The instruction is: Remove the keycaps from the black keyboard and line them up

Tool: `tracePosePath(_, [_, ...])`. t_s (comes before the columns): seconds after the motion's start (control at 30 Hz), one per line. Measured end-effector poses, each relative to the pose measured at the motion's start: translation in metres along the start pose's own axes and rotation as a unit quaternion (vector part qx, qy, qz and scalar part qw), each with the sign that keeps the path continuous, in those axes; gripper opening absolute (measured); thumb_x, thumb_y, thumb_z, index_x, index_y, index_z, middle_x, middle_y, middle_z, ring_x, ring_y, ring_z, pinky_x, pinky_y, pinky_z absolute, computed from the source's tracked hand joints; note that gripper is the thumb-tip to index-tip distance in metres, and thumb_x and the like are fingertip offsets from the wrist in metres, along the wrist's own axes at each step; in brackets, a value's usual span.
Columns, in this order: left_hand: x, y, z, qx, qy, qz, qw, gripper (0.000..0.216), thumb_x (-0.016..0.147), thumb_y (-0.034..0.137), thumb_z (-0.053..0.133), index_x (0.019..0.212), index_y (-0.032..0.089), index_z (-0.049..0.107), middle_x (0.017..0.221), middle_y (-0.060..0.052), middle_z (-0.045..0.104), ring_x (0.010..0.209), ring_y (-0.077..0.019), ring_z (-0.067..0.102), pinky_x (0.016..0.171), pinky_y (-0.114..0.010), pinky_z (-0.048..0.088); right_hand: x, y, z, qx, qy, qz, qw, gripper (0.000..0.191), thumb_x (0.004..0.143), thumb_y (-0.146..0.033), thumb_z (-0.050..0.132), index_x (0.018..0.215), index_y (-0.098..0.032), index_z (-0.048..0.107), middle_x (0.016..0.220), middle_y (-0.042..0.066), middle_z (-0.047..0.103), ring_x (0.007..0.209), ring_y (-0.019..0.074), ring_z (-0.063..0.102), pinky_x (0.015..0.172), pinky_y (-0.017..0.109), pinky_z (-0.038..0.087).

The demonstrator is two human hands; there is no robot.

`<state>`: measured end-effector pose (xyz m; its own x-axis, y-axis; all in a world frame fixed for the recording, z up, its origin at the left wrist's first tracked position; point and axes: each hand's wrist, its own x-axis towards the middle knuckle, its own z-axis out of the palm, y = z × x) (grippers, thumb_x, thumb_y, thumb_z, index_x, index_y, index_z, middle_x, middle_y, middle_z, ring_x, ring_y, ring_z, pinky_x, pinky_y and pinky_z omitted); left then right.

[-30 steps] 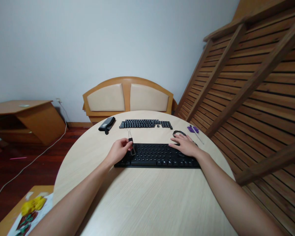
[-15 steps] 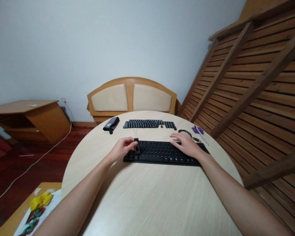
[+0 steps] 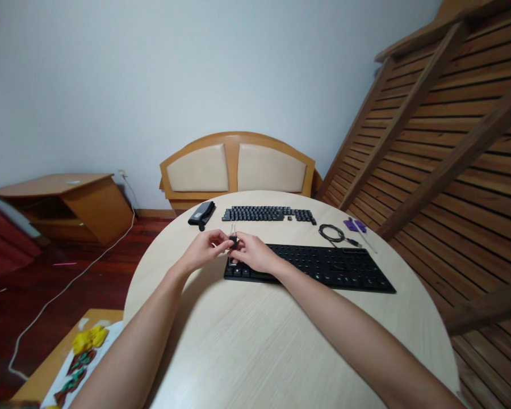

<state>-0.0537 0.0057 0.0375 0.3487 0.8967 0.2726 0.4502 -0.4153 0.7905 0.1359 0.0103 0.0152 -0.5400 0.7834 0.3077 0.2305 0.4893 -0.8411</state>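
My left hand (image 3: 203, 249) pinches a small black keycap puller (image 3: 233, 241) with two thin wires pointing away from me. From the other side my right hand (image 3: 258, 253) has its thumb and fingers closed on the same puller. Both hands are above the left end of a black keyboard (image 3: 319, 264), which lies flat with much of its key area stripped of caps. A few keycaps (image 3: 237, 272) show at its near left corner. Beyond it, loose black keycaps (image 3: 258, 213) lie in keyboard-like rows. My fingers partly cover the puller's lower end.
A dark pouch (image 3: 201, 213) lies at the table's far left. On the right are the coiled cable (image 3: 332, 232), a purple cloth-like item (image 3: 355, 225) and a thin rod (image 3: 368, 240). The round table (image 3: 255, 341) has a wooden headboard (image 3: 234, 147) behind it and slatted wood at right.
My right hand has moved left from the keyboard's far right side to the keycap puller and closed on it beside my left hand. The view has shifted slightly.
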Motion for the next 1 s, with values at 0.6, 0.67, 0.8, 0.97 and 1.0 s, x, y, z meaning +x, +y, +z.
tracePosePath(0.6, [-0.014,-0.006,-0.003,0.079,-0.216,-0.067,0.971,0.030,0.059,0.041,0.080,0.076,0.020,0.070,0.070,0.002,0.066,0.063,-0.0157,0.057,0.059,-0.022,0.040,-0.004,0.028,0.022,0.139,0.056,0.019,0.989,0.025,0.081,-0.031,0.066,0.097,-0.022,0.049,0.080,-0.003,0.060,0.063,0.0140,0.065,0.062,0.028,0.053])
tracePosePath(0.67, [-0.013,-0.005,-0.003,0.093,-0.225,-0.072,0.967,0.029,0.062,0.041,0.078,0.077,0.019,0.069,0.070,0.001,0.066,0.064,-0.0159,0.057,0.060,-0.023,0.040,-0.004,0.030,0.022,0.128,0.061,0.010,0.990,0.024,0.081,-0.030,0.065,0.098,-0.022,0.050,0.080,-0.003,0.059,0.063,0.0136,0.064,0.062,0.028,0.053])
tracePosePath(0.8, [-0.013,-0.006,-0.003,0.104,-0.228,-0.081,0.965,0.028,0.064,0.041,0.077,0.078,0.019,0.069,0.069,0.001,0.067,0.063,-0.0161,0.057,0.059,-0.023,0.040,-0.004,0.032,0.023,0.107,0.062,0.012,0.992,0.022,0.082,-0.028,0.064,0.099,-0.022,0.050,0.080,-0.003,0.059,0.060,0.0126,0.064,0.059,0.026,0.052])
tracePosePath(0.97, [-0.012,-0.011,-0.002,0.110,-0.220,-0.083,0.966,0.032,0.062,0.045,0.078,0.077,0.018,0.069,0.068,0.000,0.067,0.060,-0.0159,0.056,0.056,-0.024,0.038,-0.005,0.026,0.019,0.075,0.062,0.001,0.995,0.020,0.082,-0.026,0.063,0.097,-0.021,0.053,0.083,-0.002,0.061,0.060,0.0131,0.065,0.060,0.026,0.052])
tracePosePath(1.0, [-0.012,-0.012,-0.002,0.118,-0.220,-0.083,0.965,0.033,0.063,0.047,0.077,0.078,0.018,0.069,0.068,0.000,0.067,0.060,-0.0159,0.056,0.056,-0.024,0.037,-0.006,0.025,0.019,0.071,0.060,0.001,0.996,0.018,0.082,-0.026,0.063,0.096,-0.021,0.053,0.082,-0.002,0.061,0.061,0.0133,0.065,0.060,0.026,0.052])
